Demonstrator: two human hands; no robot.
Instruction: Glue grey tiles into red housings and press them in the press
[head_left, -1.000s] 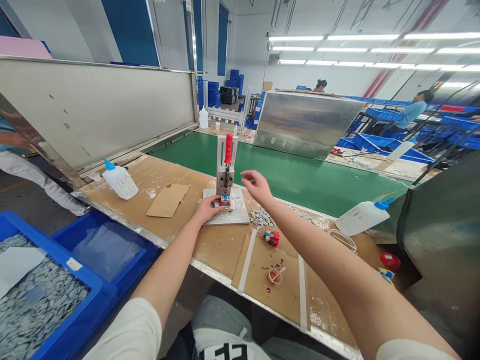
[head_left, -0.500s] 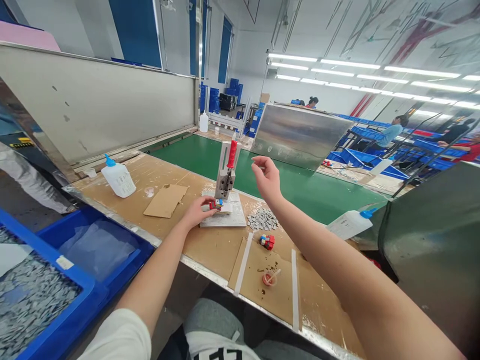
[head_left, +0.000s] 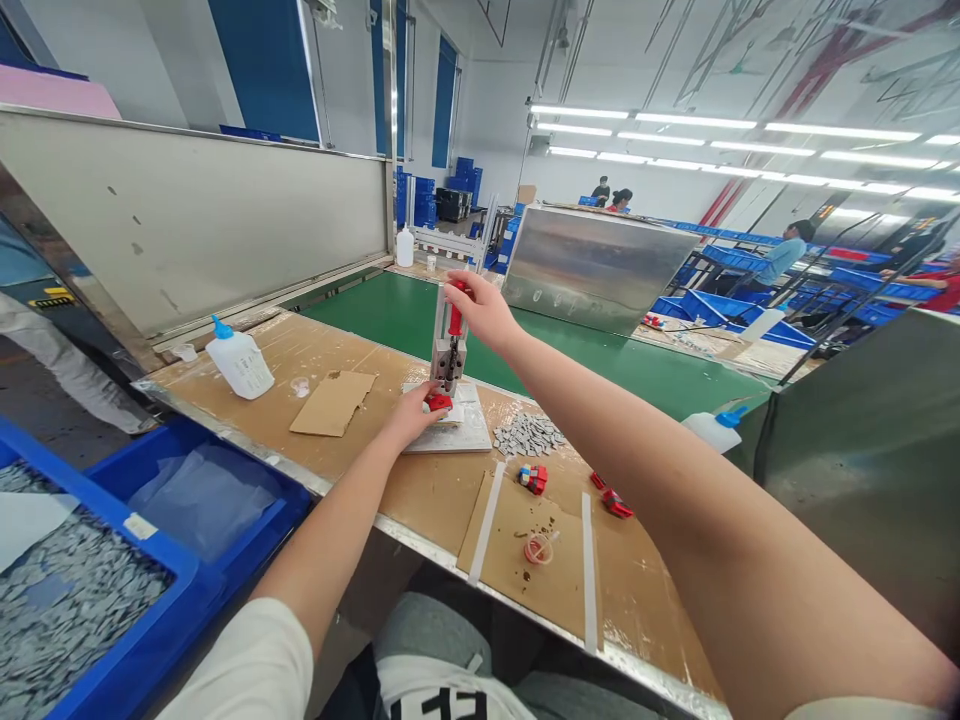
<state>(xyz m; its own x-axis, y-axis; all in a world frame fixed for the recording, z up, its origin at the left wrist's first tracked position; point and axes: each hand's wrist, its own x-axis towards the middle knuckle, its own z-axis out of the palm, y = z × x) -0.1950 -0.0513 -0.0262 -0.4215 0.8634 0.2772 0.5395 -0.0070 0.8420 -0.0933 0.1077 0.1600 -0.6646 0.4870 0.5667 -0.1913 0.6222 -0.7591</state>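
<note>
A small hand press (head_left: pixel 449 362) stands on a white base plate (head_left: pixel 469 435) on the cardboard-covered bench. My right hand (head_left: pixel 484 310) is closed round the press's red lever handle (head_left: pixel 455 318). My left hand (head_left: pixel 411 412) pinches a small red part (head_left: pixel 439 402) at the foot of the press. A heap of small grey pieces (head_left: pixel 529 436) lies just right of the plate. A red and blue part (head_left: pixel 534 478) rests in front of that heap.
A white squeeze bottle with a blue cap (head_left: pixel 240 363) stands at the left, another (head_left: pixel 712 428) lies at the right. Blue bins (head_left: pixel 180 560) of grey pieces sit at my lower left. A green conveyor belt (head_left: pixel 570 360) runs behind the bench. Other people work far back.
My right hand moved left from mid-air and closed on the red lever handle. My left hand stayed at the foot of the press with the small part.
</note>
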